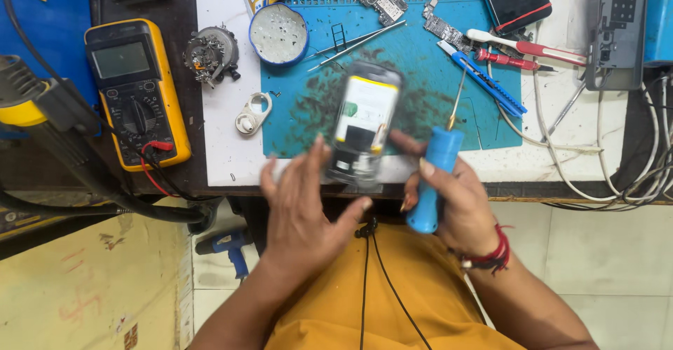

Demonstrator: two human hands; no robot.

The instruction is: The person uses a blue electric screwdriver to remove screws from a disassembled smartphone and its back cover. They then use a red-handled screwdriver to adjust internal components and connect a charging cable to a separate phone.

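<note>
- At the far left, a yellow multimeter [138, 92] lies on the dark bench with its red lead plugged in, untouched; a black hose runs below it.
- Next, a small motor part [212, 54] and a round tin of grey paste [278, 34] sit at the edge of the blue work mat [301, 111], both well apart from the hands.
- The left hand [305, 213] has its fingers spread around the lower end of the opened phone [363, 122], thumb out to the right; the phone is blurred, held up above the mat's front edge.
- The phone's back looks already off, with a white and yellow battery showing, so opening seems done and the inner work seems unfinished.
- The right hand [449, 199] is closed around a blue-handled screwdriver [438, 175], its thin tip pointing up and away from the phone, while 1 fingertip touches the phone's right side.
- Further right, 2 bare circuit boards, tweezers, a blue knife and red-handled tools lie loose on the mat, which suggests reassembly is still ahead.
</note>
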